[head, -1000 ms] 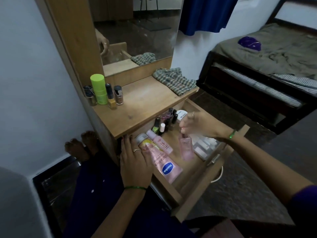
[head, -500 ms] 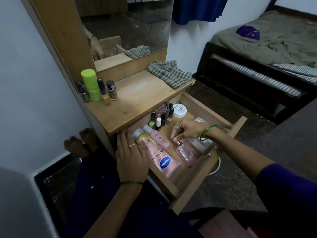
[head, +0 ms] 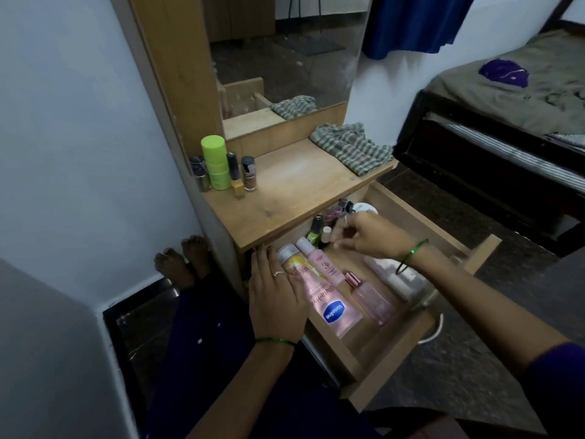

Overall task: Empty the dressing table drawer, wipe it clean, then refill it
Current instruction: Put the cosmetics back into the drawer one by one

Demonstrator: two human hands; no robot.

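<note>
The wooden drawer [head: 408, 356] of the dressing table is pulled out and holds toiletries. A pink Vaseline tube [head: 330, 307], a spray can [head: 289, 258] and a slim pink bottle [head: 321, 261] lie along its left side. A pink perfume bottle [head: 372, 299] lies in the middle. Small nail polish bottles [head: 318, 228] and a white jar [head: 364, 208] stand at the back. My left hand [head: 273, 299] lies flat on the drawer's left wall, fingertips against the spray can. My right hand [head: 370, 237] hovers over the small bottles, fingers slightly curled, holding nothing.
On the table top [head: 294, 188] stand a green container [head: 215, 161] and three small bottles [head: 240, 175] at the left, with a checked cloth [head: 351, 148] at the right. White items [head: 400, 278] lie under my right forearm. A bed [head: 506, 103] stands to the right.
My right hand laid the pink perfume bottle down in the drawer, let go of it and moved back toward the small bottles. My left hand has stayed on the drawer's left wall.
</note>
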